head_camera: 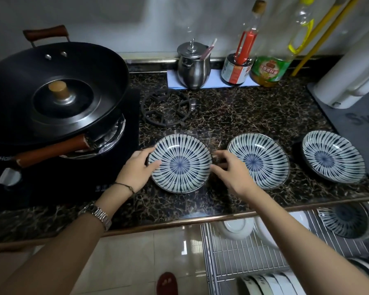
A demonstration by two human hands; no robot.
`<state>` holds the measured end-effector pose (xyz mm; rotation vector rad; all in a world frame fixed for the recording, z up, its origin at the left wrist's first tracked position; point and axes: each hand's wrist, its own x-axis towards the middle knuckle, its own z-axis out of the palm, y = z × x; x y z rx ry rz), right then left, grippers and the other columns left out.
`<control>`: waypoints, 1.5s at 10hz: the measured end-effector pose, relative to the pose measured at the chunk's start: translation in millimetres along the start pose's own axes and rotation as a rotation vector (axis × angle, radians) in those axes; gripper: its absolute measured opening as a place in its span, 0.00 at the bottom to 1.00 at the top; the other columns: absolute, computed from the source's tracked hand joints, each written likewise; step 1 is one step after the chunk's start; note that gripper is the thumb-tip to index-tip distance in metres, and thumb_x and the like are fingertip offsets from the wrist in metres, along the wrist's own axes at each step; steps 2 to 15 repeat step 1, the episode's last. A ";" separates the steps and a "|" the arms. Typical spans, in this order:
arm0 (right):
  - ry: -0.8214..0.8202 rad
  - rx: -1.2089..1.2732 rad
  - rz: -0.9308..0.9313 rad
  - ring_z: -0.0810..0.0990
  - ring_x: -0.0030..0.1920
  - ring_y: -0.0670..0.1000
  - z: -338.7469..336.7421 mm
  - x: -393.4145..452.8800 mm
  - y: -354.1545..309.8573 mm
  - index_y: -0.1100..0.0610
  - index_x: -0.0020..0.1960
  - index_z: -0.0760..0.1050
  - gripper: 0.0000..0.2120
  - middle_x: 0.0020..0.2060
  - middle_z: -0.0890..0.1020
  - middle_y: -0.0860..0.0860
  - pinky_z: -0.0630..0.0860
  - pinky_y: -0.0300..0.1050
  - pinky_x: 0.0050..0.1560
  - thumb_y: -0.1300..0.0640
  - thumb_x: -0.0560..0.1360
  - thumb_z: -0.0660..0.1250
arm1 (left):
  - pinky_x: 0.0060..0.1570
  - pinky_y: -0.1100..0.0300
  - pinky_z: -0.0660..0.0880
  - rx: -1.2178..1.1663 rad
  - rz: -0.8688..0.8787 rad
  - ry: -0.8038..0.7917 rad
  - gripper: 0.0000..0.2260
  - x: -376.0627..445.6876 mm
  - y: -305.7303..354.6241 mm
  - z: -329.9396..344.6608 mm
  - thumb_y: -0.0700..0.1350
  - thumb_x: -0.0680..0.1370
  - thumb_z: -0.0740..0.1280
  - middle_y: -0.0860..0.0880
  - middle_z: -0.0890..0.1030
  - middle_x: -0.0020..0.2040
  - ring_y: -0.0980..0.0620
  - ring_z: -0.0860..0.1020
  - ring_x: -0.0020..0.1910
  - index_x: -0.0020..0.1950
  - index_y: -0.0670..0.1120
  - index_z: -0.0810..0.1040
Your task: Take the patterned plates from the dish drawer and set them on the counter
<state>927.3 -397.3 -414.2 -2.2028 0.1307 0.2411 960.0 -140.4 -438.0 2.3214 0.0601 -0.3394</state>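
Note:
Three blue-and-white striped plates lie in a row on the dark marbled counter (232,116). The left plate (179,163) sits between my hands. My left hand (140,167) touches its left rim, thumb over the edge. My right hand (226,169) is at its right rim, fingers curled around the edge. The middle plate (262,160) and the right plate (332,157) lie free. Below the counter the wire dish drawer (243,252) stands pulled out, with one more patterned plate (347,220) at its right.
A black wok (51,90) with a lid sits on the stove at left. A loose burner ring (166,106), a steel pot (193,64), bottles (268,67) and a white appliance (349,73) on a grey mat line the back. White dishes (237,227) stand in the drawer.

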 end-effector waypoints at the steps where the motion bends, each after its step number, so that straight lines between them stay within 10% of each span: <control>1: 0.040 -0.184 -0.053 0.78 0.55 0.55 -20.6 -19.1 -8.2 0.58 0.62 0.74 0.17 0.58 0.79 0.57 0.74 0.49 0.59 0.58 0.74 0.68 | 0.51 0.54 0.76 0.289 0.080 0.057 0.21 -8.5 16.3 -5.2 0.54 0.75 0.63 0.49 0.70 0.66 0.49 0.76 0.55 0.68 0.53 0.66; 15: 0.040 -0.184 -0.053 0.78 0.55 0.55 -20.6 -19.1 -8.2 0.58 0.62 0.74 0.17 0.58 0.79 0.57 0.74 0.49 0.59 0.58 0.74 0.68 | 0.51 0.54 0.76 0.289 0.080 0.057 0.21 -8.5 16.3 -5.2 0.54 0.75 0.63 0.49 0.70 0.66 0.49 0.76 0.55 0.68 0.53 0.66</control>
